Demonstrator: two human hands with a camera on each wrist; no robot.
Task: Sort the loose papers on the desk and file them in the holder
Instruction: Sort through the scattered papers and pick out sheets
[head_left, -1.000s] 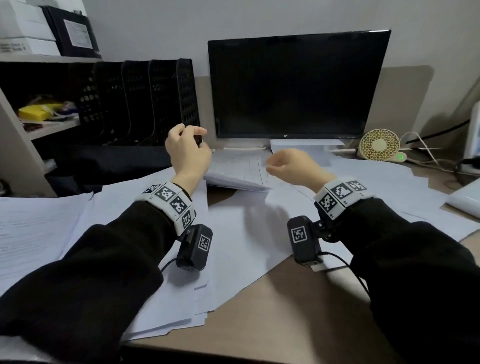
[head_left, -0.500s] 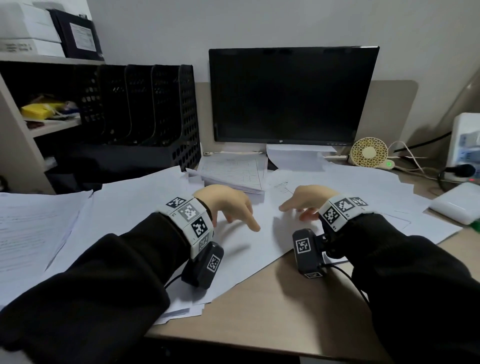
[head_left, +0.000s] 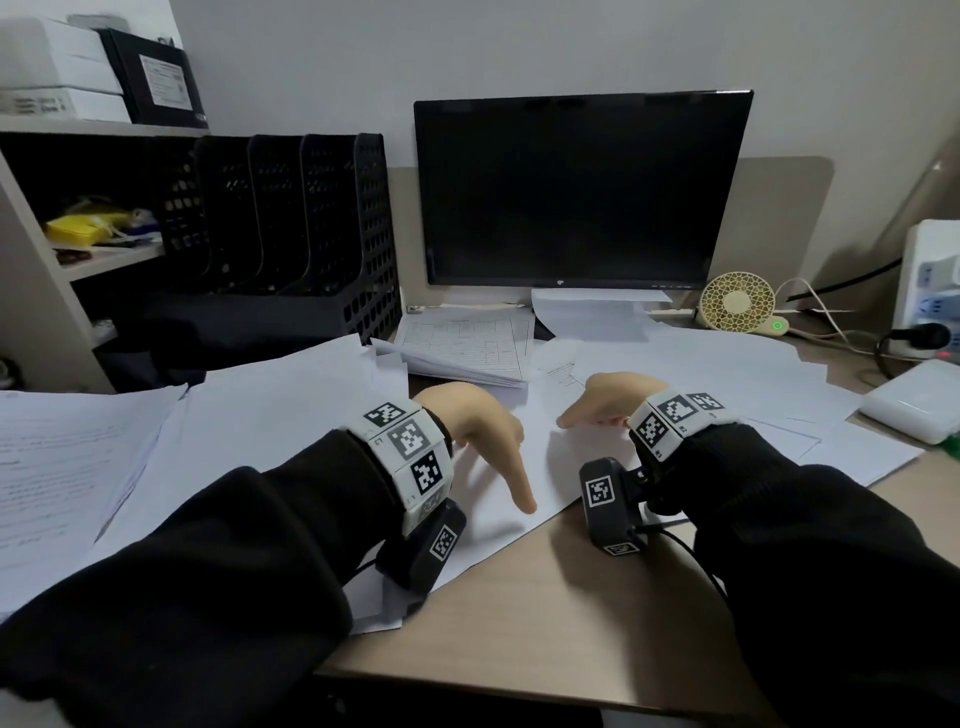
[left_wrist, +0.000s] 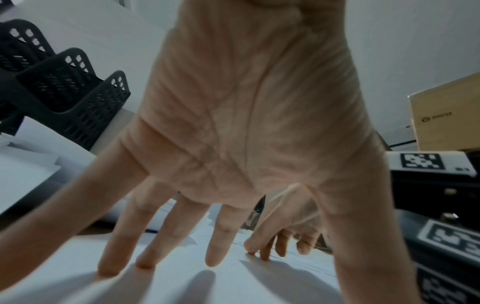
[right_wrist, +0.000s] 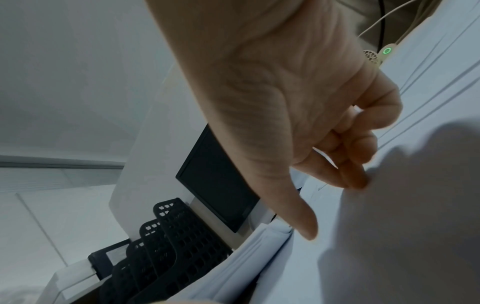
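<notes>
From the head view, a person's left hand (head_left: 475, 415) and right hand (head_left: 613, 397) come down side by side, a little apart, on the loose papers (head_left: 291, 415) spread over the near half of the desk (head_left: 519, 597); both hold nothing, and a thicker stack (head_left: 467, 345) lies just beyond them in front of the monitor (head_left: 582, 189). The black mesh holder (head_left: 280, 218) stands far left, its slots dark and, as far as can be seen, without paper. The step looks like gathering sheets: best to press lightly and draw them together, squaring edges before lifting, lest sheets crease or slide off the near edge. In the left wrist view the fingers (left_wrist: 215, 242) are spread straight, tips on a white sheet, the holder's dividers (left_wrist: 78, 98) showing no contents. In the right wrist view the fingertips (right_wrist: 355, 176) are loosely bent and touch a sheet, thumb extended, the holder (right_wrist: 168, 246) beyond.
</notes>
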